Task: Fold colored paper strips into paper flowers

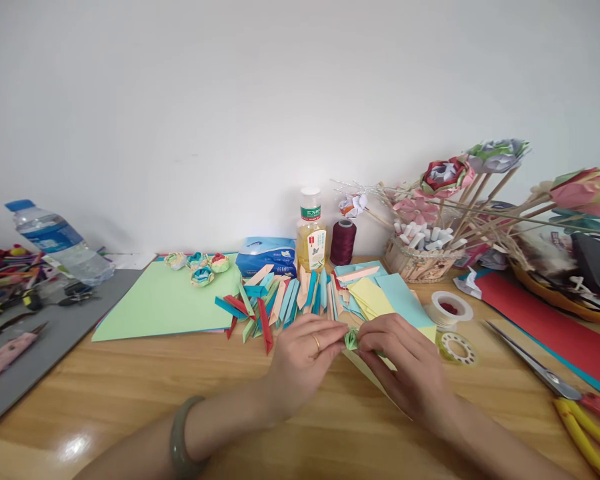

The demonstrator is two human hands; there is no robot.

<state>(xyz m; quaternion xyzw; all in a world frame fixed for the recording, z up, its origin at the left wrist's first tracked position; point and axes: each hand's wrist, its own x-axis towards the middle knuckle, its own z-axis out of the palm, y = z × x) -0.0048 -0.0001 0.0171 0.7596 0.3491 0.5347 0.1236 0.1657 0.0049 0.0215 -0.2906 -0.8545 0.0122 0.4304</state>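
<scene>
Between my two hands is a small piece of pleated green paper [351, 340]. My left hand [303, 360] is closed, its fingertips pinching the paper's left side. From the right, the closed fingers of my right hand [407, 363] pinch the same piece; part of it is hidden behind them. A pale yellow sheet [373, 370] lies on the table beneath my right hand. Just beyond my hands is a pile of folded paper strips [280, 300] in blue, red, green and peach. Yellow paper pieces [369, 297] and a light blue sheet [404, 297] lie beside them.
Several folded paper flowers [201, 275] sit on green sheets [160, 307] at left. A tissue pack [266, 255], a drink bottle [311, 233], a thread spool [343, 243] and a flower basket [420, 260] stand along the wall. Scissors [545, 373] and a tape roll [457, 348] lie at right.
</scene>
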